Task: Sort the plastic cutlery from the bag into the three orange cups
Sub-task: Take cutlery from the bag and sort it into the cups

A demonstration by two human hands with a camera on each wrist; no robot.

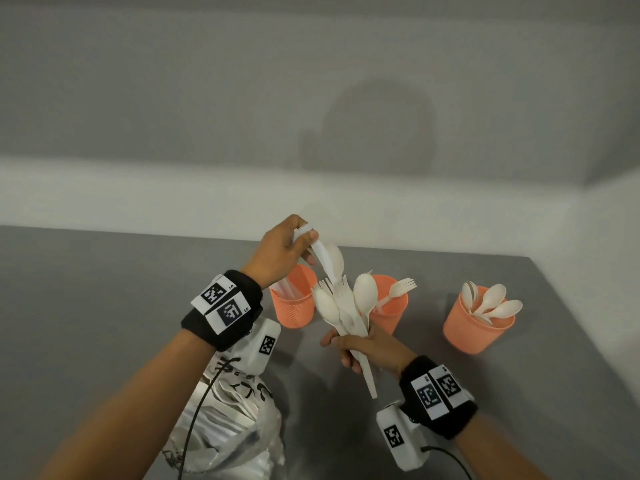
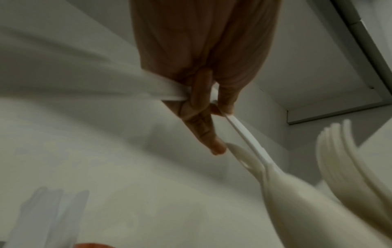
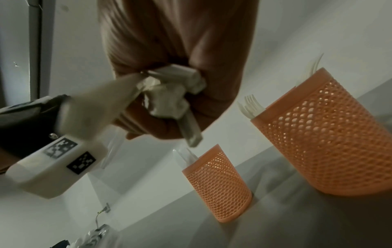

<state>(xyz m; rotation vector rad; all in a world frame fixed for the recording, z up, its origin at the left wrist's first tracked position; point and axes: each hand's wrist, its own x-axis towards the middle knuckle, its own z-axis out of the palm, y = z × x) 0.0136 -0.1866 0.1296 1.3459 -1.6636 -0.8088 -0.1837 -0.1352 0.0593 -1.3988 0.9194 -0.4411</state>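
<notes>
My left hand [image 1: 304, 242] pinches one white plastic knife [image 1: 321, 258] above the left orange cup [image 1: 294, 306], which holds knives. In the left wrist view my fingers [image 2: 199, 104] pinch the knife [image 2: 244, 132]. The knife's lower end is still among the bundle of spoons and forks [image 1: 346, 306], which my right hand [image 1: 349, 351] grips by the handles [image 3: 169, 94]. The middle orange cup [image 1: 389, 315] holds forks. Several spoons stand in the right orange cup [image 1: 479, 327]. The clear bag [image 1: 228, 427] lies at the lower left, under my left forearm.
The cups stand in a row on a grey table [image 1: 104, 306], close to the white back wall [image 1: 311, 188]. In the right wrist view the mesh cups [image 3: 218, 184] [image 3: 324, 142] stand just beyond my fist. Camera cables trail from both wrists.
</notes>
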